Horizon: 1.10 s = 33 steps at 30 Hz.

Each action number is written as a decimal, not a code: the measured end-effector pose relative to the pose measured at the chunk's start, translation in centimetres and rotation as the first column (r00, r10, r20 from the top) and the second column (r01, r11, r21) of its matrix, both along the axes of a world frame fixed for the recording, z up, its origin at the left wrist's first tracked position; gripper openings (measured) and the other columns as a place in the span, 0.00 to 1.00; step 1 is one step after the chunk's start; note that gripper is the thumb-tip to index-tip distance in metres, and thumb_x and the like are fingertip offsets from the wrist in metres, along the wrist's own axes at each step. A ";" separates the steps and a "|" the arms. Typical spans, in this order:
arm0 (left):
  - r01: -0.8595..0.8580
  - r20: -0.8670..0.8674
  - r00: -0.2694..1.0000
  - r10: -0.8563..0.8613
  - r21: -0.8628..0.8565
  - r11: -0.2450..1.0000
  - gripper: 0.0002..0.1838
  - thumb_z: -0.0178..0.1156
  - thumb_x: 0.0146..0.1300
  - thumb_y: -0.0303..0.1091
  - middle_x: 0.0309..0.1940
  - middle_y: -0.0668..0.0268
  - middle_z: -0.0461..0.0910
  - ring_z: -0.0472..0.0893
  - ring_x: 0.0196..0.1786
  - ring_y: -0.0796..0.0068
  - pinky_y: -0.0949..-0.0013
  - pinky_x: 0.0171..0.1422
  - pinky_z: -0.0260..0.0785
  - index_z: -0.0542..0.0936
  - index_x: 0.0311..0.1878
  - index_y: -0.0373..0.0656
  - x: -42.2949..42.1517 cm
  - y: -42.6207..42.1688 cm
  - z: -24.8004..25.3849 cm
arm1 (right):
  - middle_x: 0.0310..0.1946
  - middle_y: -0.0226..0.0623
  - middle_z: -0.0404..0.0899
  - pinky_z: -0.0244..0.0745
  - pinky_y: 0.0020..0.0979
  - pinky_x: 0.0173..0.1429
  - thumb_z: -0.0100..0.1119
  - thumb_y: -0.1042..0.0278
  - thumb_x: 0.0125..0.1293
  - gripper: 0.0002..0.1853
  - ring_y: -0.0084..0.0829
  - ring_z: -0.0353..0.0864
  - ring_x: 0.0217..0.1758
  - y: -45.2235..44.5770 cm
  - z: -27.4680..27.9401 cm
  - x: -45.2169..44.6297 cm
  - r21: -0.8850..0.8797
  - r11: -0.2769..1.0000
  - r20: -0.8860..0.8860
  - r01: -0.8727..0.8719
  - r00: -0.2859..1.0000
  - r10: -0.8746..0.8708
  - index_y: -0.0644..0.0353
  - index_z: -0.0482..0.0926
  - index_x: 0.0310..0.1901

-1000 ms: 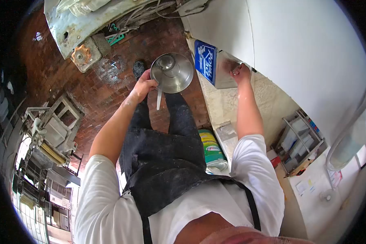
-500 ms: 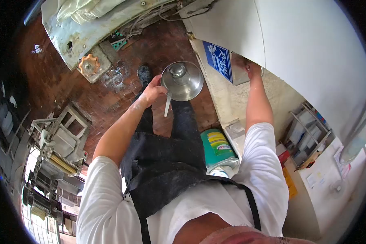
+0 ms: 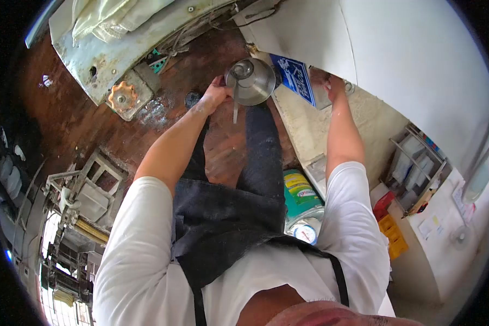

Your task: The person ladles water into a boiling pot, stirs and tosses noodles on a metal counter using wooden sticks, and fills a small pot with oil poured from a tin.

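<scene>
My left hand [image 3: 216, 94] grips the rim of a shiny metal bowl [image 3: 259, 89], with the thumb at its edge. A round metal scoop [image 3: 243, 68] lies inside, its flat handle [image 3: 235, 112] sticking out over the rim toward me. My right hand [image 3: 336, 88] reaches under the edge of a large white surface. Its fingers look curled beside a clear-sided container [image 3: 320, 99], next to a blue panel with white lettering [image 3: 293, 79]. What those fingers hold, if anything, is too small to make out.
A green tub with a yellow label [image 3: 301, 190] stands by my right leg. The large white surface [image 3: 413, 54] overhangs the pale ledge [image 3: 301, 122]. At upper left, a worn metal machine [image 3: 79, 65] carries an orange knob [image 3: 123, 96]. Shelves [image 3: 413, 163] stand at right.
My left hand has moved the bowl slightly up and to the right, closer to the blue panel. My right hand stays by the clear-sided container, its fingers showing more.
</scene>
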<state>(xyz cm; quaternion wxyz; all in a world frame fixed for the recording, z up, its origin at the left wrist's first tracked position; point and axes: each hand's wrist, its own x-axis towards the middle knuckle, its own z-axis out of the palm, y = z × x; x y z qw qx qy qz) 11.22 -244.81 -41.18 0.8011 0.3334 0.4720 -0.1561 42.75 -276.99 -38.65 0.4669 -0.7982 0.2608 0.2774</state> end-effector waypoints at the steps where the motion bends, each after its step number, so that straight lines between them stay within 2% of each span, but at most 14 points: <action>1: -0.007 -0.030 1.000 0.006 -0.019 1.000 0.37 0.64 0.53 0.21 0.51 0.65 0.79 0.80 0.49 0.69 0.62 0.54 0.76 0.66 0.68 0.46 0.5 -0.2 -0.7 | 0.40 0.27 0.74 0.70 0.46 0.51 0.55 0.49 0.72 0.14 0.28 0.73 0.40 0.1 0.0 0.0 -0.030 0.999 0.046 0.011 0.999 -0.010 0.49 0.75 0.48; 3: -0.009 0.036 0.999 0.010 -0.049 0.999 0.39 0.64 0.51 0.20 0.50 0.64 0.79 0.81 0.48 0.70 0.65 0.49 0.78 0.65 0.69 0.44 1.4 -1.0 -2.4 | 0.48 0.30 0.74 0.74 0.43 0.49 0.52 0.51 0.74 0.18 0.30 0.74 0.45 -3.0 -3.5 -0.1 0.037 0.988 0.230 -0.153 0.963 0.140 0.53 0.74 0.55; 5: 0.021 0.039 0.999 -0.018 -0.058 0.998 0.40 0.64 0.51 0.19 0.52 0.62 0.79 0.81 0.49 0.67 0.63 0.49 0.78 0.63 0.70 0.43 1.7 -2.0 -3.2 | 0.51 0.31 0.74 0.75 0.39 0.46 0.52 0.52 0.74 0.19 0.32 0.75 0.46 1.0 0.2 -2.9 0.019 0.990 0.087 0.136 0.987 -0.137 0.54 0.73 0.58; 6: 0.040 0.011 0.999 -0.040 -0.051 0.998 0.40 0.63 0.52 0.19 0.54 0.62 0.78 0.81 0.50 0.64 0.59 0.51 0.78 0.62 0.71 0.43 1.9 -2.5 -3.2 | 0.48 0.33 0.77 0.74 0.35 0.38 0.52 0.53 0.74 0.18 0.33 0.77 0.43 1.7 0.9 -4.4 0.019 0.979 0.125 0.205 0.970 -0.206 0.54 0.73 0.58; 9: 0.019 -0.070 0.997 -0.021 -0.026 0.999 0.39 0.62 0.54 0.19 0.56 0.60 0.78 0.81 0.51 0.59 0.55 0.52 0.78 0.61 0.71 0.42 1.7 -4.2 -5.8 | 0.58 0.34 0.77 0.74 0.33 0.40 0.52 0.51 0.74 0.24 0.31 0.79 0.47 1.2 -0.6 -7.3 -0.019 0.988 0.105 0.153 0.983 -0.150 0.54 0.69 0.66; 10: 0.000 -0.098 0.995 -0.002 -0.019 1.000 0.38 0.61 0.54 0.18 0.56 0.60 0.78 0.81 0.51 0.59 0.54 0.52 0.79 0.61 0.70 0.42 1.5 -4.6 -6.4 | 0.58 0.35 0.77 0.73 0.31 0.39 0.52 0.54 0.74 0.23 0.29 0.78 0.43 1.7 -1.2 -8.5 0.005 0.977 0.152 0.215 0.965 -0.213 0.55 0.69 0.66; 13: -0.116 -0.103 0.989 0.105 -0.105 0.988 0.38 0.60 0.56 0.18 0.55 0.57 0.77 0.82 0.50 0.57 0.54 0.50 0.80 0.60 0.71 0.42 0.3 -5.5 -7.4 | 0.31 0.24 0.74 0.74 0.32 0.36 0.53 0.53 0.75 0.11 0.22 0.72 0.32 2.6 -0.9 -12.6 0.142 0.970 0.168 0.197 0.961 -0.220 0.50 0.75 0.45; 14: -0.130 -0.105 0.988 0.117 -0.131 0.983 0.39 0.60 0.56 0.18 0.55 0.57 0.77 0.82 0.50 0.57 0.53 0.49 0.81 0.58 0.72 0.43 -0.1 -5.6 -7.5 | 0.26 0.22 0.70 0.76 0.34 0.40 0.53 0.51 0.75 0.13 0.21 0.71 0.30 3.6 -0.5 -13.6 0.044 0.966 0.136 0.256 0.956 -0.259 0.50 0.74 0.40; 16: -0.155 -0.104 0.985 0.138 -0.176 0.972 0.41 0.60 0.56 0.17 0.54 0.55 0.77 0.82 0.49 0.57 0.53 0.48 0.81 0.56 0.73 0.44 -0.4 -4.8 -6.3 | 0.26 0.23 0.69 0.78 0.37 0.43 0.52 0.50 0.76 0.14 0.22 0.71 0.30 5.5 1.9 -15.6 0.093 0.981 0.066 0.170 0.982 -0.177 0.50 0.74 0.40; 19: -0.094 0.012 0.995 0.097 -0.159 0.983 0.40 0.61 0.57 0.17 0.52 0.56 0.78 0.82 0.47 0.59 0.54 0.48 0.81 0.58 0.72 0.46 -2.2 -4.6 -9.8 | 0.25 0.23 0.67 0.79 0.40 0.47 0.50 0.46 0.76 0.17 0.23 0.71 0.31 6.1 2.1 -17.5 0.105 0.992 -0.012 0.074 0.997 -0.073 0.51 0.73 0.38; 21: -0.071 -0.095 0.993 0.067 -0.044 0.996 0.37 0.61 0.57 0.20 0.50 0.59 0.79 0.82 0.47 0.62 0.56 0.50 0.80 0.61 0.71 0.47 -3.2 -4.6 -10.7 | 0.25 0.23 0.67 0.79 0.40 0.46 0.49 0.45 0.77 0.18 0.23 0.71 0.31 6.9 2.2 -18.6 0.091 0.996 -0.050 -0.001 0.999 0.005 0.51 0.72 0.38; 25: -0.070 -0.168 0.983 0.073 0.021 0.997 0.33 0.60 0.60 0.22 0.49 0.62 0.80 0.81 0.48 0.65 0.58 0.52 0.79 0.64 0.69 0.47 -5.8 -3.9 -11.5 | 0.25 0.22 0.66 0.76 0.33 0.41 0.50 0.45 0.76 0.17 0.21 0.71 0.31 6.2 0.5 -20.8 0.132 0.991 -0.072 -0.024 0.997 0.034 0.51 0.73 0.41; 28: -0.032 -0.127 0.992 0.030 -0.012 0.999 0.36 0.63 0.53 0.22 0.51 0.60 0.77 0.80 0.50 0.64 0.60 0.52 0.78 0.64 0.67 0.41 -7.4 -2.6 -13.1 | 0.26 0.21 0.66 0.74 0.29 0.41 0.50 0.45 0.76 0.17 0.18 0.70 0.32 5.7 0.1 -21.8 0.115 0.987 -0.073 -0.116 0.989 0.125 0.51 0.72 0.42; 33: -0.053 -0.046 0.997 0.055 0.054 0.997 0.31 0.63 0.56 0.23 0.49 0.64 0.78 0.80 0.46 0.66 0.61 0.51 0.79 0.65 0.64 0.44 -9.7 -2.3 -16.1 | 0.32 0.25 0.70 0.71 0.28 0.44 0.48 0.45 0.77 0.19 0.20 0.71 0.37 5.3 -0.5 -24.2 0.118 0.948 -0.092 -0.294 0.948 0.305 0.54 0.71 0.43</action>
